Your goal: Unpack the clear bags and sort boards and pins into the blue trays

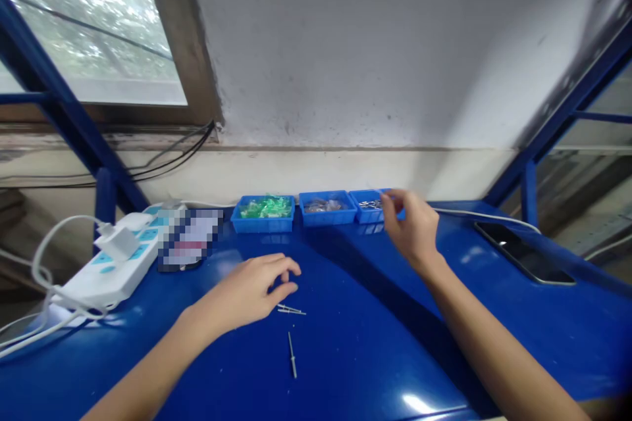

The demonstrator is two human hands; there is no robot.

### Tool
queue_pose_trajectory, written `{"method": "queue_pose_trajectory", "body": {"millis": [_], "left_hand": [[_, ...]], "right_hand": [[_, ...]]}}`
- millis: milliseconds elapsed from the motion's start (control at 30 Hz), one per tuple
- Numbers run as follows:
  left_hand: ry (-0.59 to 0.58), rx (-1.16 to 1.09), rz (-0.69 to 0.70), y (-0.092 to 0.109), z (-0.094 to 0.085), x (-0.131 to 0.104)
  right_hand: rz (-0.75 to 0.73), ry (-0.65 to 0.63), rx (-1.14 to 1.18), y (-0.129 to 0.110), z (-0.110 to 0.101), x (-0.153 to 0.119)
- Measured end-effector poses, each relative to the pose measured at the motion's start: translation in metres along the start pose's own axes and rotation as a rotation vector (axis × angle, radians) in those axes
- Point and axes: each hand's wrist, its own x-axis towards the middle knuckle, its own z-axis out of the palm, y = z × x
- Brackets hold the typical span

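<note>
My left hand [259, 286] hovers over the blue table with fingers curved, thumb apart from them and nothing between. Just below its thumb lie a few thin silver blind rivets [292, 310]. Another blind rivet [292, 356] rests alone nearer to me, pointing roughly away. My right hand [413, 223] is at the right blue bin [370, 216], covering its right side; its thumb and fingers are drawn together, and what they may hold is too small to make out. Silver metal pieces [369, 204] that look like rivets lie in that bin.
The middle bin [328, 218] holds small clear bags; the left bin [264, 225] holds green-and-clear packets. A phone [190, 240] and a white power strip [118, 276] with cables are at left. Another phone [523, 253] lies at right. A wall [345, 46] stands behind.
</note>
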Motion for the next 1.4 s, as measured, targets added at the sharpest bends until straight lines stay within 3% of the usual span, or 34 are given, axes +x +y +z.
{"method": "queue_pose_trajectory", "body": {"millis": [67, 133, 200, 267, 467, 600, 700, 800, 967, 1167, 1267, 1400], "left_hand": [[-0.091, 0.028, 0.024, -0.011, 0.002, -0.006], [-0.138, 0.023, 0.034, -0.021, 0.008, -0.01], [-0.134, -0.002, 0.024, -0.027, 0.016, -0.013], [-0.099, -0.019, 0.006, -0.029, 0.023, -0.012], [0.048, -0.089, -0.109, -0.026, 0.032, -0.008], [0.191, -0.159, -0.156, -0.018, 0.037, -0.009], [0.249, -0.187, -0.135, -0.011, 0.041, -0.009], [0.247, -0.226, -0.115, -0.006, 0.047, -0.008], [0.258, -0.266, -0.123, -0.01, 0.057, -0.009], [0.288, -0.201, -0.064, -0.008, 0.05, -0.01], [0.293, -0.207, -0.037, -0.007, 0.045, -0.01], [0.214, -0.209, 0.0, -0.005, 0.041, -0.011]], "right_hand": [[0.188, -0.229, -0.208, 0.024, 0.003, 0.001], [0.283, -0.472, -0.305, 0.037, 0.005, -0.006], [0.338, -0.628, -0.296, 0.036, 0.006, -0.016], [0.335, -0.686, -0.194, 0.024, 0.007, -0.024], [-0.05, -0.686, 0.323, -0.04, 0.003, -0.036], [-0.305, -0.635, 0.477, -0.077, -0.007, -0.047], [-0.432, -0.547, 0.484, -0.09, -0.011, -0.053], [-0.442, -0.51, 0.457, -0.092, -0.009, -0.055], [-0.333, -0.536, 0.487, -0.089, -0.004, -0.056], [-0.276, -0.572, 0.545, -0.092, -0.004, -0.057], [-0.313, -0.569, 0.537, -0.094, -0.004, -0.055], [-0.414, -0.497, 0.525, -0.095, -0.01, -0.05]]}}
